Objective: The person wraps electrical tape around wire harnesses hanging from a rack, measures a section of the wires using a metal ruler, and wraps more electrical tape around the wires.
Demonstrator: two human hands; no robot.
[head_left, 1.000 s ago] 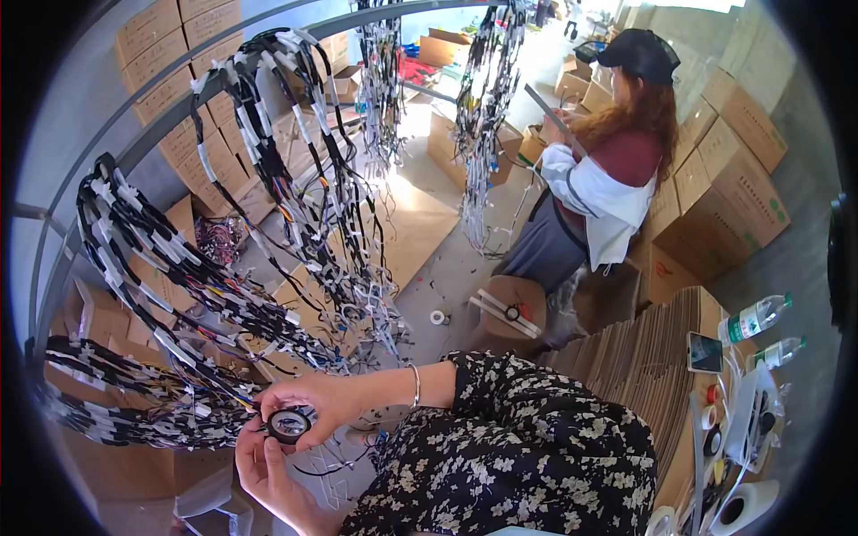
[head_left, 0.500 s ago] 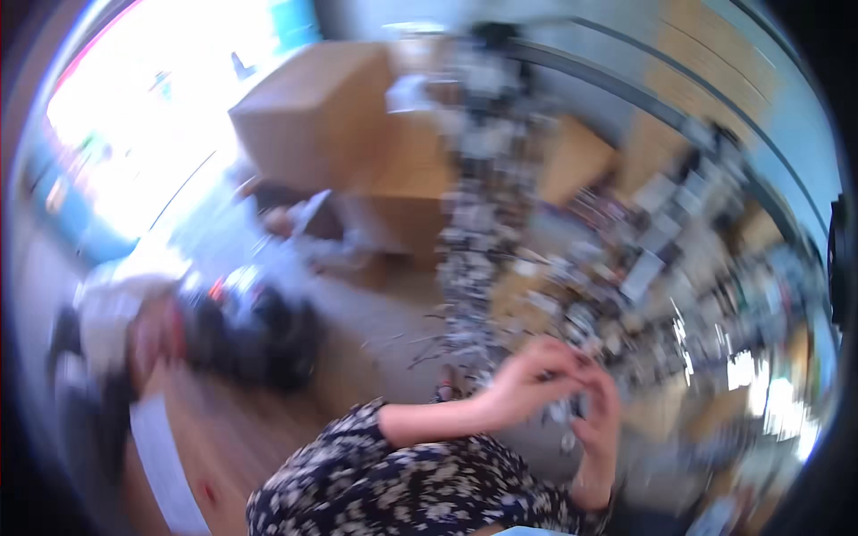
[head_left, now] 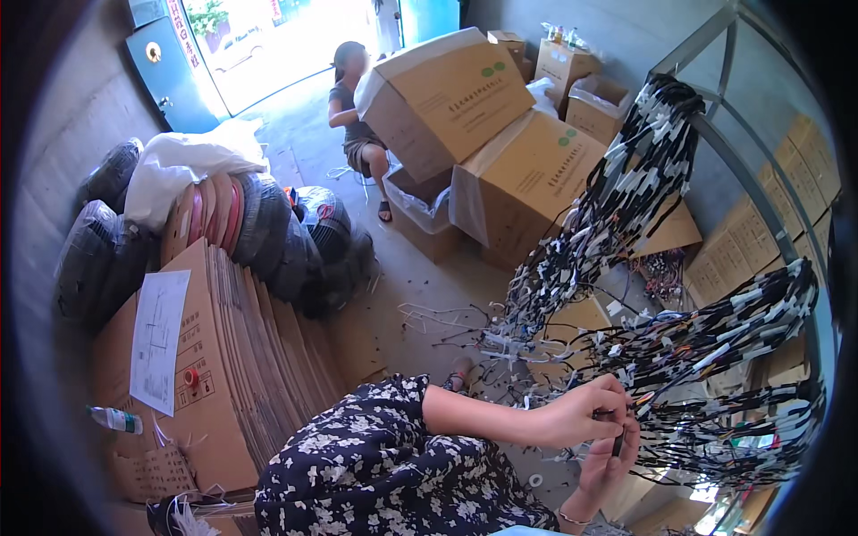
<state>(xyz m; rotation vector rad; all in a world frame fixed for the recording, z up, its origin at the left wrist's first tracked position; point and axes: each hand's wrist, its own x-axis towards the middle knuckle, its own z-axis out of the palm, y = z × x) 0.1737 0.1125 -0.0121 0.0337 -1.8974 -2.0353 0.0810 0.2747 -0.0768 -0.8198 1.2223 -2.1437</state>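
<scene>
My left hand (head_left: 585, 413) reaches across from the left with its fingers pinched together, beside the hanging wire harnesses (head_left: 679, 353). What lies between its fingertips is too small to make out. Just below it is my right hand (head_left: 609, 464), palm up and fingers curled, with a bracelet at the wrist. A short black strip (head_left: 618, 443) rests between that hand's thumb and fingers. Both hands meet at the fingertips. Thin coloured wires show right behind them; whether these run into my fingers is hidden. The harnesses are black with white tags and hang in thick bunches.
A metal rack (head_left: 746, 152) carries the bunches on the right. Stacked flat cardboard (head_left: 219, 357) stands at left, with black wrapped coils (head_left: 268, 232) behind. Large cartons (head_left: 456, 98) stand further off, a person (head_left: 350, 107) beside them. Loose wire ends trail near the floor (head_left: 420, 304).
The view has swung round and is sharp now, no longer blurred. My hands, raised with fingertips together before, are now lower and beside the hanging harnesses, with a black strip visible.
</scene>
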